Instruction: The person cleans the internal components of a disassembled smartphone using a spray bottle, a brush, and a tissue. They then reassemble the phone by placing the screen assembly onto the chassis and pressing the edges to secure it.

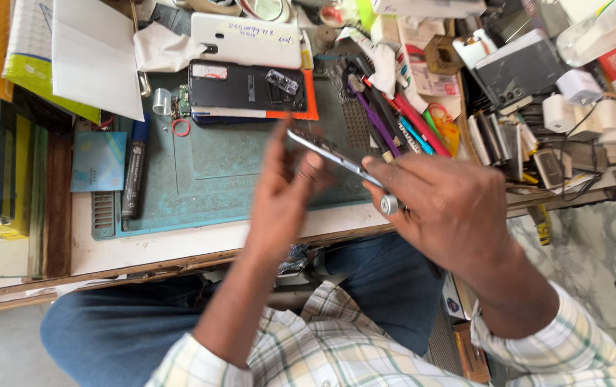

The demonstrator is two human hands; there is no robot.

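My right hand [444,208] grips a thin phone [329,152] seen edge-on, held tilted above the green work mat [215,172]. A silver ring shows on one right finger. My left hand [283,190] is raised beside the phone's left end, fingers apart, fingertips touching or close to it; I cannot tell which. A black phone back cover [243,86] lies on the mat's far edge over an orange sheet. A white phone [247,39] lies behind it.
A black marker [134,175] lies along the mat's left side beside a blue card [98,161]. Pens and tools [401,118] are heaped at right, with phone parts and white chargers [580,107] beyond. Papers and boxes [71,50] stack at left.
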